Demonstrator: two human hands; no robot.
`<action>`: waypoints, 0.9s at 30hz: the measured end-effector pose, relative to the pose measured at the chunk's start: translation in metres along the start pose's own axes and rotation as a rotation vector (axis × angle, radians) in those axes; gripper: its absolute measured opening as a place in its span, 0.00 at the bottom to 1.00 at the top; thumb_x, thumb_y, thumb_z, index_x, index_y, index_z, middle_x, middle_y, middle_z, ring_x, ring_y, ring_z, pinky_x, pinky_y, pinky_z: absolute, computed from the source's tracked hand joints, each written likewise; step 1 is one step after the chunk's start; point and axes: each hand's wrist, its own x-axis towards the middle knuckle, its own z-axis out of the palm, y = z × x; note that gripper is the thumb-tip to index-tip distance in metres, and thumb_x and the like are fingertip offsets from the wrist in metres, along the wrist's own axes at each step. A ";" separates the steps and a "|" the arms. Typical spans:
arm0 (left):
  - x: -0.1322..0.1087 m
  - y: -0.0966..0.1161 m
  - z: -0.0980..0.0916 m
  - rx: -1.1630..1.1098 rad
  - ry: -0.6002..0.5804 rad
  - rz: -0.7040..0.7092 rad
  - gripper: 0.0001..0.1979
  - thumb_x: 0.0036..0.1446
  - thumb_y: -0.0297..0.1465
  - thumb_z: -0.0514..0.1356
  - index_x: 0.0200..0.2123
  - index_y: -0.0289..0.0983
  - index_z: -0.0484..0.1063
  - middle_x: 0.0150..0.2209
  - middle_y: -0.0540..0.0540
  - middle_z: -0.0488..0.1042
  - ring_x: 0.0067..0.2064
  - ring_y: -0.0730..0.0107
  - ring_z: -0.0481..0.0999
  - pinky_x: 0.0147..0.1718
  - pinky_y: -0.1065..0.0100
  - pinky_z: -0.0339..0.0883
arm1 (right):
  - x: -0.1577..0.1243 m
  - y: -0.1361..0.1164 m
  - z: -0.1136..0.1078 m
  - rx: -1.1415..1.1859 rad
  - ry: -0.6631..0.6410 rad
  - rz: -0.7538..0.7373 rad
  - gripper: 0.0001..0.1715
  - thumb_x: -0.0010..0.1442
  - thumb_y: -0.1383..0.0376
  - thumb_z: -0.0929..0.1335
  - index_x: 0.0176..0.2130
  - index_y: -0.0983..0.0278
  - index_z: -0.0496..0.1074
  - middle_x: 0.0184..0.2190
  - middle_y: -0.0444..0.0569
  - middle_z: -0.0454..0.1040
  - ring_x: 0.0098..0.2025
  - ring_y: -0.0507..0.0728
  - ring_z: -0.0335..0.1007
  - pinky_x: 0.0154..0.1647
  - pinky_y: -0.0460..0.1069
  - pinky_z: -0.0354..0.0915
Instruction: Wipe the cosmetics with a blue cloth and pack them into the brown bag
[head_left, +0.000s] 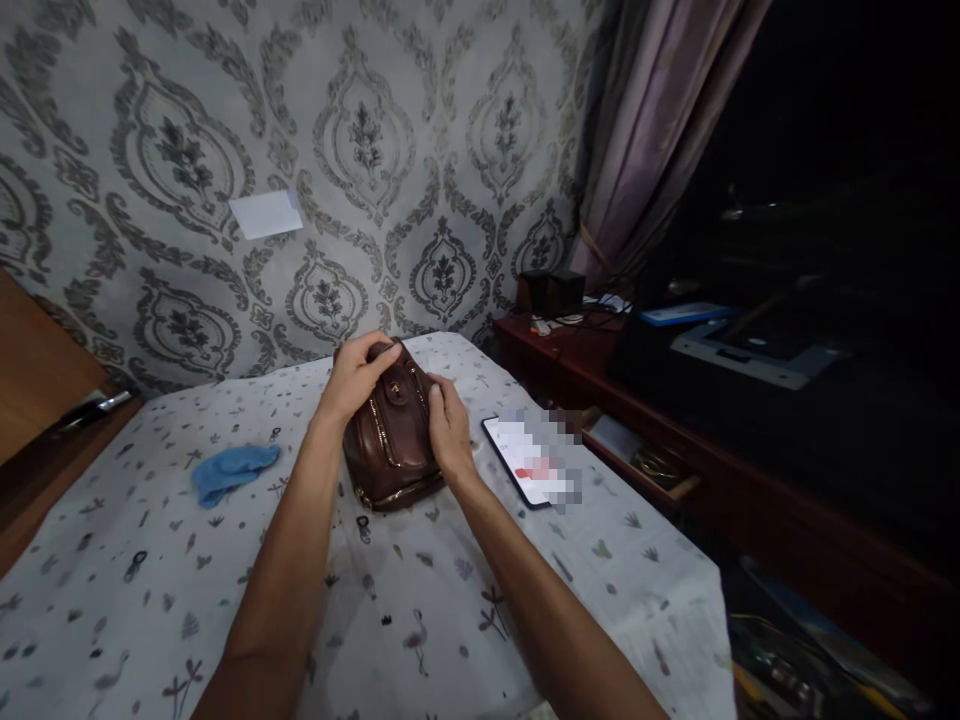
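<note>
A brown leather bag point(397, 425) with gold zippers and a small metal clasp rests on the white patterned cloth, tilted a little. My left hand point(360, 375) grips its upper left edge, the thumb lying across the top near the clasp. On the other side, my right hand point(448, 425) presses along the bag's right edge with the thumb up; its other fingers are mostly hidden behind the leather. To the right of the bag lies a phone point(517, 460) with its screen lit and partly blurred. A crumpled blue cloth point(232, 472) sits to the left.
The patterned tablecloth point(420, 600) covers the surface under the bag. At the right stands a dark red desk point(555, 350) with black boxes point(551, 293), cables and an open drawer point(637, 455). Wallpaper with a white paper point(266, 214) rises behind. A wooden panel point(45, 370) borders the left.
</note>
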 end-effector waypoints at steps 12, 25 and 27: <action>-0.003 0.004 -0.006 0.218 -0.066 0.040 0.07 0.51 0.35 0.63 0.32 0.38 0.77 0.31 0.49 0.79 0.35 0.65 0.75 0.38 0.67 0.65 | 0.005 -0.007 -0.009 0.013 -0.128 0.035 0.25 0.62 0.53 0.67 0.53 0.64 0.69 0.53 0.57 0.76 0.56 0.62 0.72 0.61 0.60 0.65; 0.000 0.001 0.007 0.152 0.060 -0.028 0.10 0.54 0.38 0.61 0.27 0.38 0.73 0.26 0.50 0.76 0.30 0.67 0.73 0.33 0.69 0.64 | 0.015 -0.012 -0.029 0.000 -0.359 -0.027 0.42 0.47 0.54 0.78 0.57 0.61 0.67 0.53 0.53 0.77 0.54 0.64 0.74 0.56 0.59 0.69; 0.000 0.000 0.008 0.135 0.066 -0.037 0.10 0.54 0.37 0.61 0.26 0.38 0.73 0.26 0.50 0.77 0.30 0.67 0.73 0.33 0.68 0.64 | 0.015 -0.011 -0.028 -0.014 -0.337 -0.042 0.40 0.48 0.54 0.78 0.57 0.61 0.68 0.53 0.52 0.77 0.54 0.64 0.75 0.55 0.59 0.70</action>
